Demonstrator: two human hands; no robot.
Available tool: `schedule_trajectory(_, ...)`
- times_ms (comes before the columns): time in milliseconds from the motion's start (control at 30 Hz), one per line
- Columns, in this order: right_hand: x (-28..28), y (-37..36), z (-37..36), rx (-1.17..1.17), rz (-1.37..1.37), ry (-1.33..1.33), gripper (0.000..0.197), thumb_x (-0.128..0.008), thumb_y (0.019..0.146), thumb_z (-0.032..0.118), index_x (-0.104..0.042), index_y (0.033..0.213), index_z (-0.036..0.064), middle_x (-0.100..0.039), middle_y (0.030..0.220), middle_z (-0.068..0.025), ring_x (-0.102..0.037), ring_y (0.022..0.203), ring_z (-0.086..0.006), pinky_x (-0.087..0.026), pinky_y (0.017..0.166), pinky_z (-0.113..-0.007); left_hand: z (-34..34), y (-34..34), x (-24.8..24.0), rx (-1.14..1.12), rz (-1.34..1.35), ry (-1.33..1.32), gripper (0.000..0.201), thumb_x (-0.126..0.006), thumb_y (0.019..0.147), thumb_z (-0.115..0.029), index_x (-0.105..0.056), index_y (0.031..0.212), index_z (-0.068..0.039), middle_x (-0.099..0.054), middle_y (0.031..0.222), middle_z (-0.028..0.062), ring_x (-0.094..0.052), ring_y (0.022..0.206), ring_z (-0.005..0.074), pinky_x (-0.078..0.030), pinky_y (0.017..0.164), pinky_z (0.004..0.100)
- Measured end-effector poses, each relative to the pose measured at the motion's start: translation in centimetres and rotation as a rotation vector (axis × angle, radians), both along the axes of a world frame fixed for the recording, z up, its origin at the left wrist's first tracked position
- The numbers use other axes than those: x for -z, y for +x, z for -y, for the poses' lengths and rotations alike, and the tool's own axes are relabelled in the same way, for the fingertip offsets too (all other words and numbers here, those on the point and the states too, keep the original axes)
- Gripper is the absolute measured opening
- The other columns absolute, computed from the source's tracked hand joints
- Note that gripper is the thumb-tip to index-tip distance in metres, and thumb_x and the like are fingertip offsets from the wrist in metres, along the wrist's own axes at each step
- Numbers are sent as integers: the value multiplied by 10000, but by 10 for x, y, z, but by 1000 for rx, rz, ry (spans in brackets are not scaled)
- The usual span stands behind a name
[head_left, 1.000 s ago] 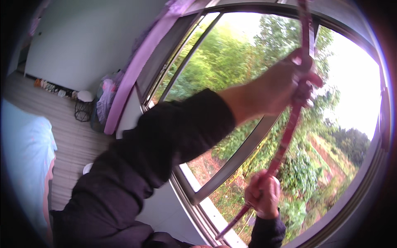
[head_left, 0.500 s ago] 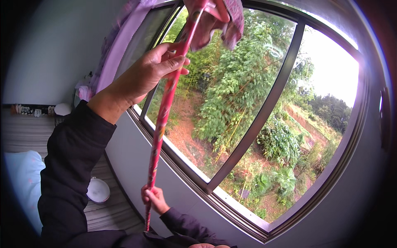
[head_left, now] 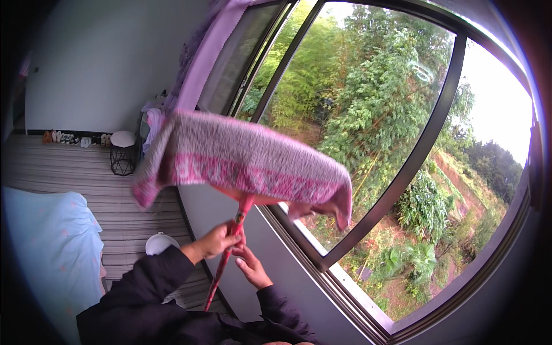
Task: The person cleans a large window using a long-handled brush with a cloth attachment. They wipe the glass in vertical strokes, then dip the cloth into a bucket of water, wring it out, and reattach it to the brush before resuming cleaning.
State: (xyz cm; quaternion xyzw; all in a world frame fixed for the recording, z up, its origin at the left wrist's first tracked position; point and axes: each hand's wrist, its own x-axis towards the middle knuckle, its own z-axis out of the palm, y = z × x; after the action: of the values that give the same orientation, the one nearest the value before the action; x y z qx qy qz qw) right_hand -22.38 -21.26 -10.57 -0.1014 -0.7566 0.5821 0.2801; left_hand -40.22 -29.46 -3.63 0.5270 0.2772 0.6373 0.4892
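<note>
A slim red patterned pole [head_left: 215, 282] slants up in front of me. On its top sits a wide pinkish-red head, mostly covered by a shaggy grey and pink cloth [head_left: 247, 152] whose ends hang down. Just below that head, my left hand [head_left: 215, 240] is closed round the pole. My right hand [head_left: 255, 269] is close by on the right, its thumb apart and its fingertips at the pole by the left hand. The type of head is hidden under the cloth.
A dark-framed sliding window [head_left: 397, 155] fills the right side, above a grey wall. A purple curtain [head_left: 215, 54] hangs at its left. Behind lie a white basin [head_left: 162, 244], a black wire stool [head_left: 122, 160], several shoes [head_left: 72, 140] and a bed with light-blue cover [head_left: 52, 241].
The cloth-covered head has come down and left from the window's top, now broadside to me. My left hand has lowered with the pole; my right hand has risen along it and loosened.
</note>
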Motion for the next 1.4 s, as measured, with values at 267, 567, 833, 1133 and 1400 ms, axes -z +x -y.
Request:
schedule_trajectory(267,83,24,9,-192,281,-65,615,-534,969,292,-285,1458,15,-540,1163,-61,-500,1062,-130,-413,943,-306,-6,39,48,218,63,-39,82,-530,968,-110,-502,1044,-95,-578,915,41,-545,825,126,-463,778,286)
schedule_trajectory(567,144,80,60,-60,270,-369,531,-592,944,223,-403,1407,44,-643,1067,-46,-565,1032,-116,-433,908,-270,-20,72,-16,482,50,35,94,-485,989,-131,-475,1068,-81,-511,854,29,-500,765,124,-425,703,264)
schedule_trajectory(833,128,144,109,409,81,-424,292,-497,988,257,-490,1169,27,-600,808,-29,-550,683,-87,-435,600,-222,-53,170,-145,874,141,168,111,-426,1015,-140,-461,1097,-73,-471,818,14,-425,638,92,-365,572,226)
schedule_trajectory(1133,68,235,124,962,-107,-294,225,-454,1001,267,-460,1041,46,-530,694,-17,-483,547,-88,-378,485,-229,-127,335,-284,955,110,300,255,-452,1009,-237,-424,1174,-45,-488,799,17,-447,642,87,-415,606,259)
schedule_trajectory(1400,-11,334,105,1271,-257,-45,231,-415,1013,276,-434,927,63,-468,592,-7,-422,427,-89,-328,382,-235,-174,448,-351,708,-275,520,817,-449,932,-572,-141,1475,-45,-369,1425,236,-397,1300,353,-288,1096,511)
